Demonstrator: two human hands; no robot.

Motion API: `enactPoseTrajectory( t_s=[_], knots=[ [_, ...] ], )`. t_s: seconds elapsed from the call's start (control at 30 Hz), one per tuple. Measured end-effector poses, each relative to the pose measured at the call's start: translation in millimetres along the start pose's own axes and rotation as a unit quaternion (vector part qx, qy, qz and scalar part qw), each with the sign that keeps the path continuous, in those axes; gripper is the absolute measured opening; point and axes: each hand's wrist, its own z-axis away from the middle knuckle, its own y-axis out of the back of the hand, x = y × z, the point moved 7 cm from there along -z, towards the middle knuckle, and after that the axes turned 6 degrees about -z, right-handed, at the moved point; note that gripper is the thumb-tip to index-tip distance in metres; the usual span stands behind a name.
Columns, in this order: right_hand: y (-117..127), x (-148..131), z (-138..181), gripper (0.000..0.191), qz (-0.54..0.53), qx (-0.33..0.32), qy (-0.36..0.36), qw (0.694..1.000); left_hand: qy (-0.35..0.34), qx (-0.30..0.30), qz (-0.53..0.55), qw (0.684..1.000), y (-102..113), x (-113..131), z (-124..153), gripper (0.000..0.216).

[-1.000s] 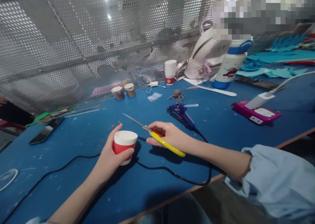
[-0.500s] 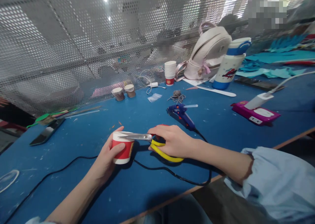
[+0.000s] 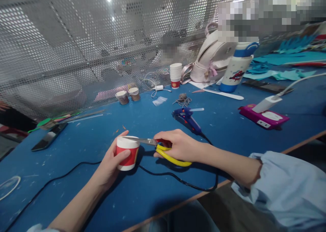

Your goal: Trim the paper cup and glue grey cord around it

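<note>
My left hand is wrapped round a red and white paper cup that stands upside down on the blue table. My right hand grips the yellow and red handles of a pair of scissors. The steel blades point left and lie across the cup's upturned bottom. A blue glue gun lies just behind my right hand, its black cable looping under my wrist.
A stack of paper cups, a pale backpack, a white and blue bottle and teal paper scraps sit at the back right. A purple box with a white charger lies right; a phone left. Perforated metal screen behind.
The scissors swung from pointing up and away to lying level across the cup's bottom. My right hand shifted its grip into the handles. The cup tilted slightly towards the blades.
</note>
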Motion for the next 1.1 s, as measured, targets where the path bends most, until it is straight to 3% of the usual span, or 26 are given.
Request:
enactPoseTrajectory(
  t_s=[0.1, 0.23, 0.37, 0.57, 0.93, 1.0, 1.1],
  knots=[
    [0.0, 14.3, -1.9, 0.034, -0.1, 0.026, -0.112, 0.988, -0.046, 0.031, -0.056, 0.997, 3.4, 3.9, -1.9, 0.094],
    [-12.0, 31.2, -1.8, 0.047, -0.284, 0.014, -0.247, 0.926, -0.126, 0.053, -0.168, 0.976, 3.9, 11.7, -1.9, 0.09],
    [-15.5, 30.4, -6.0, 0.051, -0.369, 0.033, -0.264, 0.89, -0.173, 0.051, -0.242, 0.953, -2.7, 15.4, 0.0, 0.075],
    [-25.3, 19.3, -9.4, 0.042, -0.425, 0.031, -0.297, 0.854, -0.198, 0.039, -0.278, 0.939, -17.7, 14.7, 3.4, 0.076],
    [-22.7, 22.1, -9.5, 0.033, -0.408, 0.035, -0.296, 0.863, -0.095, -0.054, -0.154, 0.982, -34.7, 1.8, 18.7, 0.073],
    [-17.3, 23.1, -9.7, 0.033, -0.368, 0.038, -0.271, 0.889, -0.109, -0.022, -0.17, 0.979, -27.9, 6.7, 15.6, 0.069],
    [-1.8, 17.2, -9.4, 0.033, -0.237, 0.046, -0.188, 0.952, -0.137, 0.074, -0.195, 0.968, -7.4, 18.2, 9.7, 0.065]
  ],
)
